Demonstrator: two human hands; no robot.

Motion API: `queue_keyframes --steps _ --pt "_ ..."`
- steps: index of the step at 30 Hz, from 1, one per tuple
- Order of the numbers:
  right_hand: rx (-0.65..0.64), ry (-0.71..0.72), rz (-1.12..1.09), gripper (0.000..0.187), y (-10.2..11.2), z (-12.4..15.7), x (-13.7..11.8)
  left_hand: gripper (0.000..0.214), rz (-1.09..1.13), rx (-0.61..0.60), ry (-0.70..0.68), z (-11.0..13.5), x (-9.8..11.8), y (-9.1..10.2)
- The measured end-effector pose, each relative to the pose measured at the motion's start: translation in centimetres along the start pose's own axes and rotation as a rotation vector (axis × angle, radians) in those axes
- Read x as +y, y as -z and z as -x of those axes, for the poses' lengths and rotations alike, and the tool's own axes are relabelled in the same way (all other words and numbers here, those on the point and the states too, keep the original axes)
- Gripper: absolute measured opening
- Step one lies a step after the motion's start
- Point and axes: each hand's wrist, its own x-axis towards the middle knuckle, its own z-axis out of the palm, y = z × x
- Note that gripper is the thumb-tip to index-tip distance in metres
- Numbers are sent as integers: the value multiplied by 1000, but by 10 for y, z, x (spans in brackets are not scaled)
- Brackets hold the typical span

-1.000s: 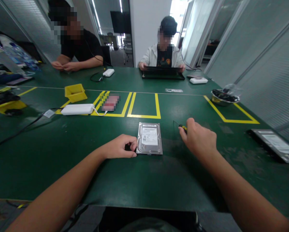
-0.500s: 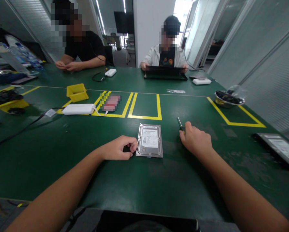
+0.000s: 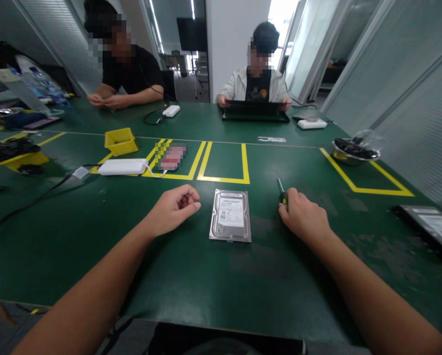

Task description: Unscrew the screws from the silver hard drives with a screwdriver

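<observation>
A: Left hand (image 3: 174, 209)?
B: About half open, fingers loosely curled, thumb out, nothing seen in its grip. It's near the hard drive (image 3: 231, 215), left side, gap between them.
A: Right hand (image 3: 304, 217)?
B: Closed round a screwdriver (image 3: 284, 198) — dark handle with yellow on it, mostly hidden by the grip. Metal shaft sticks out past the fingers, pointing away from the wearer and a bit left.
A: Where's the drive?
B: Flat on the green table (image 3: 206, 286), label up, between the hands and touched by neither. Just on the near side of a yellow tape outline (image 3: 224, 180).
A: Anything around?
B: Second drive (image 3: 437, 227) far right, label up. White power bank (image 3: 123, 167) beyond the left hand, yellow bin (image 3: 121, 141) behind that. Metal bowl (image 3: 349, 159) upper right, dark stuff inside — can't tell what. Across the table, a person in a light jacket (image 3: 276, 86) holds a dark panel (image 3: 256, 111).
</observation>
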Motion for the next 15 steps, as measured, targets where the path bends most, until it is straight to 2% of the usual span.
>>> queue_keyframes --steps 4,6,9,12,15 --pt "34 37 31 28 -1 2 1 20 -548 116 69 3 -1 30" --pt "47 55 36 27 -2 2 2 20 -773 131 167 10 -6 48" --pt "76 69 38 27 -4 2 3 29 -906 53 382 26 -18 74" --pt "94 79 39 28 -6 0 3 39 -1023 23 629 43 -35 99" --pt "92 82 38 29 -5 0 4 48 -1102 42 748 57 -55 121"
